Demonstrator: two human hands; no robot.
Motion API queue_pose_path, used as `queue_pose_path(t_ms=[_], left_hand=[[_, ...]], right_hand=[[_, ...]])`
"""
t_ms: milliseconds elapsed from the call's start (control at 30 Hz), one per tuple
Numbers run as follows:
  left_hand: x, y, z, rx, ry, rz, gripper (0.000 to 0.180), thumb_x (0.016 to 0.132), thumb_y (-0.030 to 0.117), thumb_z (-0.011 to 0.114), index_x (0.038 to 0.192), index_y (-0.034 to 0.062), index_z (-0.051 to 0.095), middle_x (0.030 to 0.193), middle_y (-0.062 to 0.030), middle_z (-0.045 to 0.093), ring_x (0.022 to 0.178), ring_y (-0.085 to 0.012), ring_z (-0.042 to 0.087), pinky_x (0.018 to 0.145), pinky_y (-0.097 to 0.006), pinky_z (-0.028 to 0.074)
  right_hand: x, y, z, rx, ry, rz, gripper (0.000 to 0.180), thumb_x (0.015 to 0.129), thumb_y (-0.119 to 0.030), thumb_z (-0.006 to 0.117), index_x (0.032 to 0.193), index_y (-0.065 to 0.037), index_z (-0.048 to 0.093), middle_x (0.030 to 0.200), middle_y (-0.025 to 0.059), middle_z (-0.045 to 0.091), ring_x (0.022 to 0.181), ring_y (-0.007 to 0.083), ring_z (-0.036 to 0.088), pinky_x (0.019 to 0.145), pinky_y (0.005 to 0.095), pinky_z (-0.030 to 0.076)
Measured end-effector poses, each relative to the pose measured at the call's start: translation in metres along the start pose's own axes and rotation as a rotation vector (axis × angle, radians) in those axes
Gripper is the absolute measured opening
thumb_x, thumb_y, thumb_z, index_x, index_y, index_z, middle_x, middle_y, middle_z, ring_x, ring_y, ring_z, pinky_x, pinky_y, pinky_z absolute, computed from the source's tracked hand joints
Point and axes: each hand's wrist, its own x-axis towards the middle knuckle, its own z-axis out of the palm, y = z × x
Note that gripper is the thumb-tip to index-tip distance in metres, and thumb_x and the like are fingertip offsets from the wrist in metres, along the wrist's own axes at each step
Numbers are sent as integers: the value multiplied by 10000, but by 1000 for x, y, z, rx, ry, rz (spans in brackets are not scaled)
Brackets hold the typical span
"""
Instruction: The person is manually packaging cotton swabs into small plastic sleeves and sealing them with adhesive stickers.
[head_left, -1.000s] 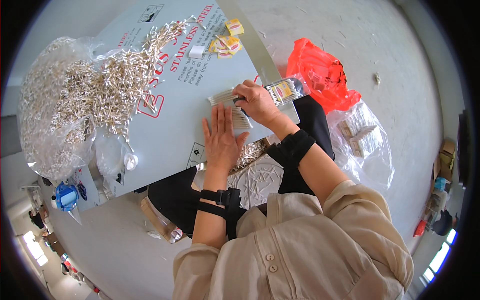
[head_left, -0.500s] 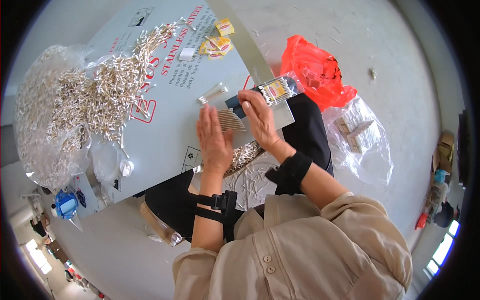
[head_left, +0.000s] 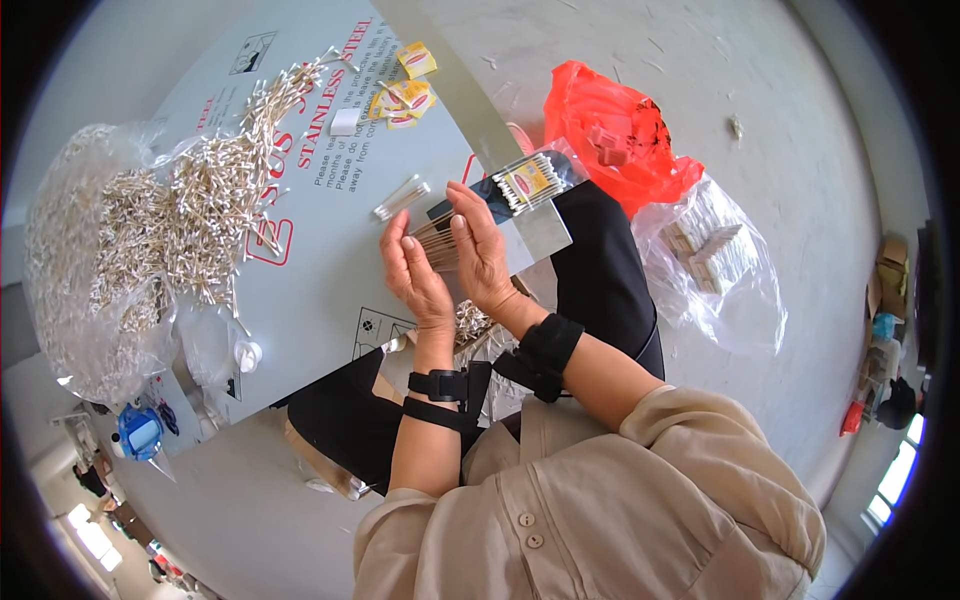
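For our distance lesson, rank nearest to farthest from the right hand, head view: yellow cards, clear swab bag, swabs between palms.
1. Swabs, immediately left of the right hand.
2. Yellow cards, ahead and slightly left.
3. Clear swab bag, far left.

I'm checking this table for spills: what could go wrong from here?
The swabs between the left hand and the right hand could slip out if pressure slackens. The small swab bundle just beyond the left hand might get knocked. The swab pack with a yellow card lies near the edge of the table and could slide off.
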Motion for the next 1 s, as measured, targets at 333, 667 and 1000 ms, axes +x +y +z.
queue_pose_path(t_ms=[333,667,1000], left_hand=[[3,6,41,-54,22,-14,438,1015,309,435,1255,-36,559,1245,-153,595,1165,-250,542,1033,-377,393],[-11,26,16,776,-482,380,773,889,340,626,1486,8,264,1551,-205,251,1445,-375,219,1155,-545,171],[-15,19,30,996,-497,341,873,865,474,620,1483,-23,254,1552,-237,230,1452,-370,204,1157,-563,136]], right_hand=[[34,1,-31,-35,6,22,272,983,-93,492,1226,15,549,1303,168,559,1162,279,559,993,336,423],[36,-12,-103,146,103,165,211,982,-18,513,1170,26,597,1180,29,590,1063,106,550,969,240,417],[51,-29,-106,-521,-185,-224,298,759,36,616,1051,-20,632,1195,154,579,1140,360,529,947,416,466]])
